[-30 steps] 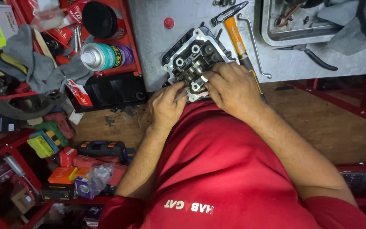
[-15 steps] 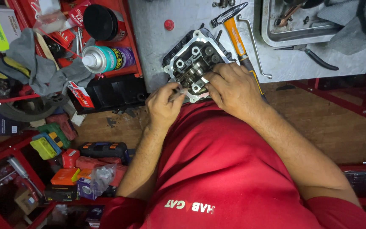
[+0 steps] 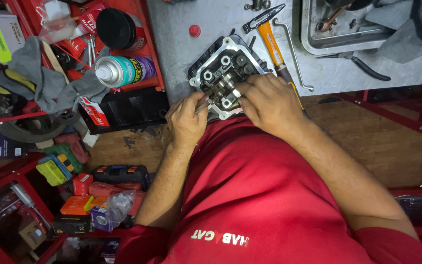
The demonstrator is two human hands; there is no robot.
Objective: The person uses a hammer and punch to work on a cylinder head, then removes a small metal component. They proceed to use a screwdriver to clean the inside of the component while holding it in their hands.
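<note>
Left hand (image 3: 187,120): fingers closed on a thin silver metal rod (image 3: 202,105), its tip against the engine part.
Right hand (image 3: 268,101): fingers curled down, pressing on the part's near edge; grip on anything cannot be told.
Engine part: grey cast-metal cylinder head (image 3: 225,73) with round ports, at the near edge of the grey metal workbench (image 3: 181,44).
Beside it: orange-handled hammer (image 3: 271,36), just right.
Further left: 1 spray can (image 3: 123,70) on a red shelf (image 3: 155,49).

Lit from overhead, your centre is sharp

You get glare off the grey bench (image 3: 181,44) and the machined rim of the engine head (image 3: 221,58); the red shelves (image 3: 6,205) at lower left sit dim and soft, edges bowing slightly outward
</note>
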